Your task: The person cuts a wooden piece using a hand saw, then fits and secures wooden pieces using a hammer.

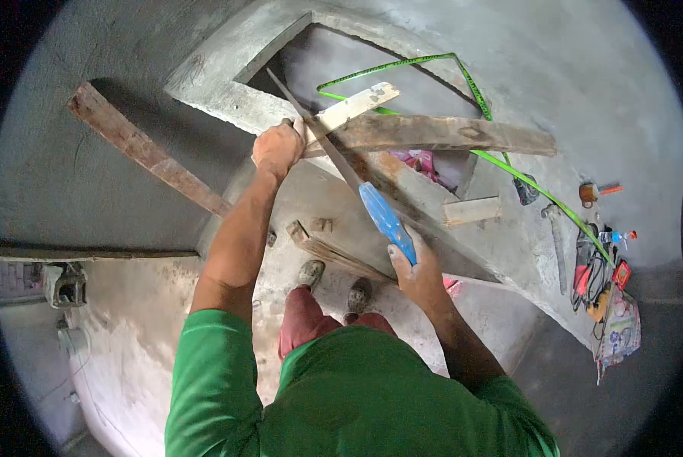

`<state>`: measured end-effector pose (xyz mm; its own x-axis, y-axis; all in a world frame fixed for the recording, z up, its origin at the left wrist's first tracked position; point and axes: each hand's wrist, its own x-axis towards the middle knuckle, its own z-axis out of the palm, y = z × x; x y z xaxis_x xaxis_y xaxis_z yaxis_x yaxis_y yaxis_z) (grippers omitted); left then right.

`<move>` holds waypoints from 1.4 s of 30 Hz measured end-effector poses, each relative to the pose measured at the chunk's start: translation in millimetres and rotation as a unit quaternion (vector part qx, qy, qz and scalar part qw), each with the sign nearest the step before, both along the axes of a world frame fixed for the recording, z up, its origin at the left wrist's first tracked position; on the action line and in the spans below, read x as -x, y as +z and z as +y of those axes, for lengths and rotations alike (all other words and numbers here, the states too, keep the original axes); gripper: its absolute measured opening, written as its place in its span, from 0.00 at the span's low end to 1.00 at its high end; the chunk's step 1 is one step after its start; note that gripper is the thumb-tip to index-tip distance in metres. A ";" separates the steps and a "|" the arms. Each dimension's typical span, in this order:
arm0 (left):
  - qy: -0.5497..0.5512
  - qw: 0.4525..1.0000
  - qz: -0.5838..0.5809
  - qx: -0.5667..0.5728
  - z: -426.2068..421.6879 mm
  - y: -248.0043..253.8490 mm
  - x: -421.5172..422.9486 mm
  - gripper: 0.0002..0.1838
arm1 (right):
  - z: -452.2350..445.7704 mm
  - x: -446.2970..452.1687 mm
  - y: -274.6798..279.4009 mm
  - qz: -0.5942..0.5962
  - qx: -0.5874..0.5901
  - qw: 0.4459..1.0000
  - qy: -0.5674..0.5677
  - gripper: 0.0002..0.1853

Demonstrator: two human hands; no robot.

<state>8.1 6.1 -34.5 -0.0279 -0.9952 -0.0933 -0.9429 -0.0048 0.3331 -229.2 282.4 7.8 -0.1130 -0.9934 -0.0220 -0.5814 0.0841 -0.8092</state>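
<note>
My right hand (419,268) is wrapped round the blue handle of a handsaw (387,221). The blade slants up and left and crosses the wood just right of my left hand (279,146). That hand is closed on the left end of a pale, paint-marked strip (357,105). Beneath the strip, a long weathered board (448,133) reaches right across the concrete ledge (524,251). Whether my left fingers also grip the board is hidden.
A green measuring tape (536,183) lies bent over the ledge. Near it are a hammer (556,247), cables, a patterned bag (622,331) and a short wood block (472,211). A long plank (147,150) leans at left. Timber (341,255) lies by my feet.
</note>
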 end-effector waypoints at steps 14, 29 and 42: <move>-0.001 1.000 -0.009 -0.017 -0.5 0.7 -2.4 0.32 | -188.0 -67.7 -4.5 0.021 0.088 0.994 0.056 0.21; 0.005 1.000 0.014 -0.026 -4.7 -2.9 0.7 0.32 | -109.6 -29.0 -20.6 0.028 0.076 0.997 0.020 0.25; 0.003 1.000 -0.001 -0.019 -6.1 -5.1 1.2 0.32 | 3.9 26.8 6.6 0.041 -0.020 0.999 -0.004 0.26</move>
<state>6.9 0.1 -39.7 -0.0212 -0.9911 -0.1312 -0.9435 -0.0236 0.3304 -256.0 286.3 14.3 -0.1237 -0.9909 -0.0527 -0.6448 0.1206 -0.7547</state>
